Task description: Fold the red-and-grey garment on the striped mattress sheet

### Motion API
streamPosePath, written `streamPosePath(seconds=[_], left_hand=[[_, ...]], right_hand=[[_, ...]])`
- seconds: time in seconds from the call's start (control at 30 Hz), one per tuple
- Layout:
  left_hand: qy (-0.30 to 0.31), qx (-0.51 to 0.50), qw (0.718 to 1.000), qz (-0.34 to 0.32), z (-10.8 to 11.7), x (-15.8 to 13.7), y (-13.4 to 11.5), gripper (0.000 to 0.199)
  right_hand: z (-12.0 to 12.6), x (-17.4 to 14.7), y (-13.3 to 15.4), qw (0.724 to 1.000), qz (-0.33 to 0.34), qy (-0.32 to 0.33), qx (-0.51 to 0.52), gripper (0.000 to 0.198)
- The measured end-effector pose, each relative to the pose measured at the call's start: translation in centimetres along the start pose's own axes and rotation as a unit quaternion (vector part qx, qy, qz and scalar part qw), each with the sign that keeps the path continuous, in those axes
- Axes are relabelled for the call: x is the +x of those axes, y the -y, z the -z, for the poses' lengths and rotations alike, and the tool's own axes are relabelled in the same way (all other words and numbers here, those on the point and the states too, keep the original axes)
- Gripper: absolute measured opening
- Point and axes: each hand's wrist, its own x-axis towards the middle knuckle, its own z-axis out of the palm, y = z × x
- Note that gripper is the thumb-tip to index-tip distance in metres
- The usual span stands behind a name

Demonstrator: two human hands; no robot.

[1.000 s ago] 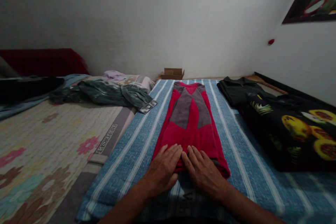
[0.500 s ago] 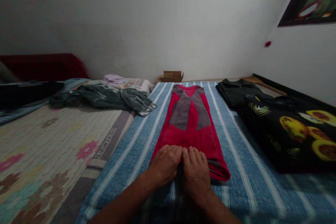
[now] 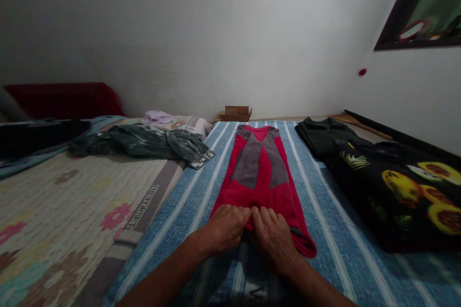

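Note:
A red and grey shirt (image 3: 264, 163), its sides folded in to a long narrow shape, lies lengthwise on the blue striped cloth (image 3: 196, 187). Its neckline points away toward the wall. At the near hem, my left hand (image 3: 228, 226) is closed with its fingers curled over the fabric. Right beside it, my right hand (image 3: 272, 235) grips the same hem, its fingers bent over the edge. The two hands nearly touch at the middle. Both thumbs are hidden from view, and the hem's right corner sticks out past my right hand.
On the right lie a folded dark green garment (image 3: 324, 135) and a black garment with fruit prints (image 3: 399, 192). To the left, a grey-green garment (image 3: 151, 143) rests on a floral bedspread (image 3: 86, 196). A cardboard box (image 3: 236, 113) stands by the wall.
The view has tilted up a little, so things sit lower in the picture. Both hands stay on the hem; its near edge beside my right hand looks slightly lifted.

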Motion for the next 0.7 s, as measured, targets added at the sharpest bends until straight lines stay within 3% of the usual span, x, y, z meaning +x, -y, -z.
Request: streamPosePath(seconds=[0.2,0.4,0.5,0.6,0.7], left_hand=[[-0.005,-0.004,1.000,0.017,0.9,-0.4,0.0,0.026],[-0.034,-0.058,0.998,0.014,4.9,-1.8,-1.7,0.019],[-0.046,-0.128,0.990,-0.029,7.6,-3.5,-2.7,0.017],[-0.035,-0.222,0.971,-0.082,9.7,-4.8,-2.6,0.028],[-0.073,-0.296,0.948,-0.093,9.7,-3.3,-1.3,0.035]], right_hand=[[0.7,2.1,-1.4,0.997,0.056,0.042,0.024,0.015],[6.0,4.3,-3.2,0.992,0.109,0.040,0.045,0.016],[9.3,4.0,-4.1,0.989,0.135,-0.007,0.052,0.004],[12.5,2.6,-4.8,0.979,0.178,-0.090,0.041,0.030],[14.8,1.0,-4.9,0.969,0.211,-0.126,0.000,0.034]])
